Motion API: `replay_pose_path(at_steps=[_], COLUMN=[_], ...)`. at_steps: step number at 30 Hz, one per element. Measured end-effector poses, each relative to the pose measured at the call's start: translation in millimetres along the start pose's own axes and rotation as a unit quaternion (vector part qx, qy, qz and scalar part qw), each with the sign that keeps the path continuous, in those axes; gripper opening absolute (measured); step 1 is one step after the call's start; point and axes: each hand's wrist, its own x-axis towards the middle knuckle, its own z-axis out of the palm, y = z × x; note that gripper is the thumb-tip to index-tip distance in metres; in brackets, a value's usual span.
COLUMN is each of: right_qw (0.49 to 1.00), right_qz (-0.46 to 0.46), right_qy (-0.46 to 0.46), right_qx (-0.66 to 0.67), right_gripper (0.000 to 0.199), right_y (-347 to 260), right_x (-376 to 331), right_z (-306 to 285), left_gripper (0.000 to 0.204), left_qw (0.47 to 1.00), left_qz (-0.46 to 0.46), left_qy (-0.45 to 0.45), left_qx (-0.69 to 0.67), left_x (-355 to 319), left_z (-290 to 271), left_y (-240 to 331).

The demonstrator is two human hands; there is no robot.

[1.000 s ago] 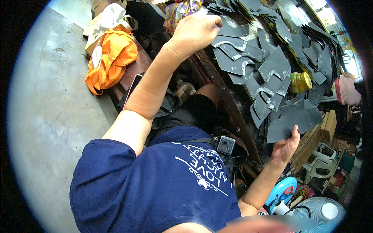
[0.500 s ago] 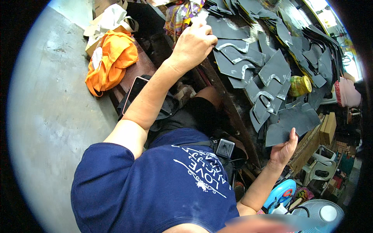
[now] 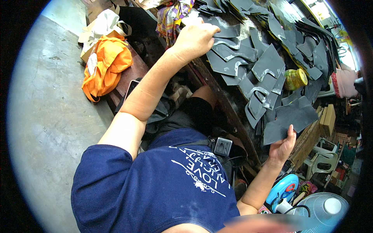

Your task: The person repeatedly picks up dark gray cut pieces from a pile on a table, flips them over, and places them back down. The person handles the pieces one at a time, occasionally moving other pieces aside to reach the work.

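Observation:
My left hand [image 3: 195, 40], fingers curled closed, is at the far end of the workbench over the edge of a row of dark grey sheet pieces [image 3: 230, 66] with white, glue-like borders. Whatever is between its fingers is hidden. My right hand [image 3: 283, 148] grips the near edge of a larger curved dark grey sheet [image 3: 290, 119], thumb up along its side. That sheet overlaps the right end of the laid-out pieces. Close to it stands a yellow jar [image 3: 296, 79] smeared on the outside.
Stacks of dark sheets [image 3: 299, 46] cover the bench's far side. A patterned cloth [image 3: 171, 23] hangs beyond my left hand. An orange bag [image 3: 107, 66] lies on the bench seat at left. A fan [image 3: 324, 211] and white plastic chairs [image 3: 325, 161] are at right.
My left hand has shifted slightly farther over the dark pieces, its fingertips now pointing more to the right. My right hand keeps hold of the curved sheet. The view has shifted a little.

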Motion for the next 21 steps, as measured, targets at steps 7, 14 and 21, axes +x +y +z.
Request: replay_pose_path(at_steps=[7,14,21], right_qw=[1.000,1.000,1.000], right_qz=[-0.007,-0.001,-0.003], right_qy=[-0.007,-0.023,0.004], right_qx=[0.020,0.015,0.012], right_gripper=[0.020,0.016,0.012], right_y=[5.4,2.9,0.6], right_x=[5.0,1.2,-0.2], right_z=[-4.6,-1.8,0.0], left_gripper=[0.039,0.033,0.016], left_qw=[0.991,0.993,0.996], left_qz=[0.027,0.021,-0.007], left_qy=[0.062,0.057,0.061], left_qx=[-0.115,-0.105,0.063], left_x=[4.0,1.1,-13.5], left_z=[12.9,1.2,-14.6], left_y=[-1.0,0.1,11.9])
